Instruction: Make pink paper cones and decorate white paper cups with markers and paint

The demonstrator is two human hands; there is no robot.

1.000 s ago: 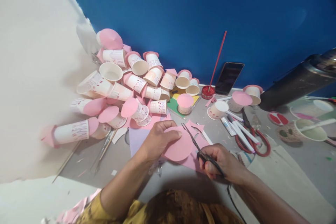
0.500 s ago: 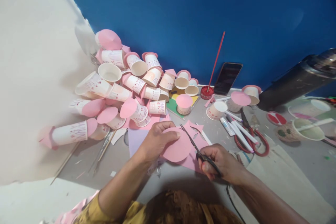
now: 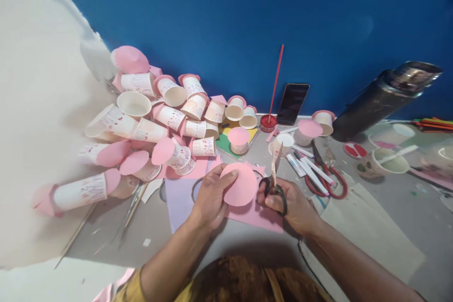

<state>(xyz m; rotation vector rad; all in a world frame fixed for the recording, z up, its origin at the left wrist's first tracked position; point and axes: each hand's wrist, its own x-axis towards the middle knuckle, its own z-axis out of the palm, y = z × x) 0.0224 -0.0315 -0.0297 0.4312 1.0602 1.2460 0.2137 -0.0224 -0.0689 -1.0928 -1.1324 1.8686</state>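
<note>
A pink paper disc (image 3: 241,191) is pinched by the left hand (image 3: 210,198), thumb laid on its face; the fingers beneath are hidden. It is held above the near middle of the worktop (image 3: 159,226), and being round, no long axis is shown. By the right hand (image 3: 288,203), fingers curled, the scissors (image 3: 273,180) are gripped at their loops just beside the disc, blades slightly parted and pointed far, long axis near to far. A white cup (image 3: 289,140) is partly covered by the blades. A pink sheet (image 3: 253,220) is partly hidden beneath. Leftward, decorated cups (image 3: 150,130) are heaped; at far right, coloured sticks (image 3: 433,124) are cut off.
</note>
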